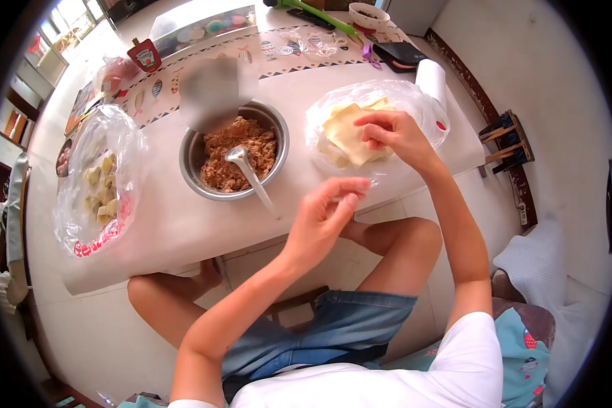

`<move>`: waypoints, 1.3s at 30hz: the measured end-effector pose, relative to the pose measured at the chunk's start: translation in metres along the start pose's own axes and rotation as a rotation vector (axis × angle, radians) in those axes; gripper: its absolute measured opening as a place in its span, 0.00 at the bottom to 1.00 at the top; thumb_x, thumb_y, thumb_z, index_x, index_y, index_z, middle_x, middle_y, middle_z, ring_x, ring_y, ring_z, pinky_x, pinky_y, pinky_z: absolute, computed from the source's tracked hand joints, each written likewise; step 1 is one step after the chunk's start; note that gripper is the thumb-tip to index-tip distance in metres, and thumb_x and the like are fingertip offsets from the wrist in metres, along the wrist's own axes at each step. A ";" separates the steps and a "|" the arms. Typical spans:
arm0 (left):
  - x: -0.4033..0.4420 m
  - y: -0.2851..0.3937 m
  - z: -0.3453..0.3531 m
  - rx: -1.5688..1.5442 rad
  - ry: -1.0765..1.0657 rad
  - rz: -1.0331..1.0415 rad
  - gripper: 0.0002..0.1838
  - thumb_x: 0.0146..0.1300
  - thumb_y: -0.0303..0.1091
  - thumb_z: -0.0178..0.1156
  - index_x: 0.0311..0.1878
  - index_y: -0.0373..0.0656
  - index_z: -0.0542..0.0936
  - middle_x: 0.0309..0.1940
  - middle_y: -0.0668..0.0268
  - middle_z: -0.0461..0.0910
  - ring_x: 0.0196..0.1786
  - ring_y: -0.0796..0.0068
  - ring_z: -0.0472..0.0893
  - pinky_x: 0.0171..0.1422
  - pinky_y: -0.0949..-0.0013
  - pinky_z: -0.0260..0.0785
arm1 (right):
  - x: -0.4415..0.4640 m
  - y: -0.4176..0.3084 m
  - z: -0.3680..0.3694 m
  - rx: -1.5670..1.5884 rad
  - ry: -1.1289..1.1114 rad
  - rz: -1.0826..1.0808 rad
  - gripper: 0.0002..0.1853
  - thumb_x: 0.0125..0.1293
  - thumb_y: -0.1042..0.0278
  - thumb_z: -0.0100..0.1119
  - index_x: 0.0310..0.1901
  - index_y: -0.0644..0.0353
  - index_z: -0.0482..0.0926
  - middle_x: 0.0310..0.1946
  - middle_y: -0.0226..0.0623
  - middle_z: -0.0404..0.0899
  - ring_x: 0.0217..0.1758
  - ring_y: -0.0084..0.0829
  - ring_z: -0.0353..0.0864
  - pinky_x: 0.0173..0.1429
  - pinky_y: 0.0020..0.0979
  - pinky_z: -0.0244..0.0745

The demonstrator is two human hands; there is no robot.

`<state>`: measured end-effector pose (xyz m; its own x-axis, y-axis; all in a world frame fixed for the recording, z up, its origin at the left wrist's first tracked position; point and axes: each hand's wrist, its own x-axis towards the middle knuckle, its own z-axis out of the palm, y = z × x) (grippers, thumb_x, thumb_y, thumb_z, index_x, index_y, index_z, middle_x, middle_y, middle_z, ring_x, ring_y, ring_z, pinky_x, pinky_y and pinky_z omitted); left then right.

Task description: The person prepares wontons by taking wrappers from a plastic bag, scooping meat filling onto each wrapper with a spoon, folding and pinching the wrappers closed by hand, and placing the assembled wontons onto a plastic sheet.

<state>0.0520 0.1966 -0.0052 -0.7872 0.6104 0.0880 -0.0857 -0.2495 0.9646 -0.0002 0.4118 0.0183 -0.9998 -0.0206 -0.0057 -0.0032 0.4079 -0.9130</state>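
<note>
Loosely curled, my left hand [326, 214] hovers at the table's near edge, a gap between thumb and forefinger and nothing visible in it. My right hand [396, 136] is over a stack of pale yellow dough wrappers [347, 132], its bent fingers closed at the top sheet; the fingertips partly hide the contact. The stack lies in a clear plastic bag [316, 112]. Left of it stands a metal bowl [283, 146] of reddish-brown minced filling [228, 163]. A spoon [248, 170] rests in the bowl, its handle over the rim toward me.
Several folded dumplings [102, 187] sit in a plastic bag [130, 153] at the left. A blurred grey patch covers the bowl's far side. Farther back are a red packet [144, 56], a clear box [200, 27], a white roll [431, 81], a dark wallet [400, 56] and a small bowl [369, 15].
</note>
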 end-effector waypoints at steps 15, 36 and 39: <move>0.052 -0.005 -0.007 0.638 0.313 0.207 0.06 0.58 0.22 0.57 0.39 0.37 0.77 0.33 0.62 0.80 0.34 0.74 0.81 0.37 0.74 0.73 | -0.019 0.024 0.021 -0.034 0.260 -0.325 0.04 0.55 0.71 0.64 0.31 0.61 0.81 0.24 0.33 0.79 0.27 0.30 0.75 0.47 0.29 0.70; 0.082 -0.010 0.016 0.786 0.383 0.236 0.04 0.56 0.22 0.58 0.36 0.36 0.77 0.26 0.68 0.79 0.29 0.86 0.77 0.35 0.79 0.71 | -0.025 0.016 0.017 -0.008 0.294 -0.407 0.05 0.51 0.74 0.62 0.30 0.63 0.78 0.25 0.38 0.78 0.27 0.31 0.78 0.34 0.29 0.74; 0.083 -0.011 0.017 0.746 0.372 0.284 0.06 0.52 0.21 0.60 0.34 0.36 0.75 0.26 0.63 0.78 0.25 0.79 0.78 0.31 0.76 0.70 | -0.025 0.017 0.018 -0.039 0.330 -0.424 0.04 0.51 0.74 0.62 0.29 0.63 0.78 0.24 0.38 0.77 0.28 0.32 0.78 0.35 0.30 0.74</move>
<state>-0.0020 0.2625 -0.0047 -0.8772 0.2829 0.3878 0.4624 0.2807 0.8411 0.0253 0.4028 -0.0046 -0.8641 0.0944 0.4944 -0.4026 0.4598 -0.7915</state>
